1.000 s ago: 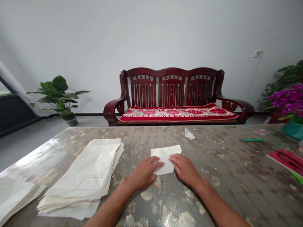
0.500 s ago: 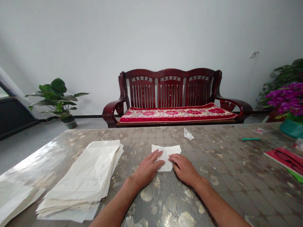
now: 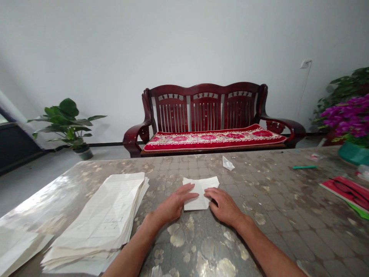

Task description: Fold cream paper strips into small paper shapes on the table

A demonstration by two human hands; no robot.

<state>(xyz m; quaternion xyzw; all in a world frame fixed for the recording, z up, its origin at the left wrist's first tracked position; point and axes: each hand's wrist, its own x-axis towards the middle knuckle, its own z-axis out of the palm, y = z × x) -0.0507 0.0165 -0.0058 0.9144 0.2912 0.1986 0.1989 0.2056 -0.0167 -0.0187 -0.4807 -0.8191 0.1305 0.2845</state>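
Note:
A partly folded white sheet of paper [image 3: 201,186] lies on the patterned table [image 3: 259,215] in front of me. My left hand [image 3: 173,204] rests flat on its left side, fingers stretched across the paper. Pressing on the sheet's right edge is my right hand [image 3: 223,206], its fingers bent down onto the paper. A small folded white paper piece [image 3: 228,164] sits farther back on the table.
A thick stack of lined paper sheets [image 3: 106,217] lies to the left, with more sheets [image 3: 17,238] at the table's left corner. At the right are a green pen [image 3: 304,167], a red booklet [image 3: 344,190] and a flower pot [image 3: 353,127]. A wooden bench [image 3: 210,115] stands behind the table.
Both hands have shifted slightly on the sheet, pressing its fold. The camera view has drifted a little to the right and up.

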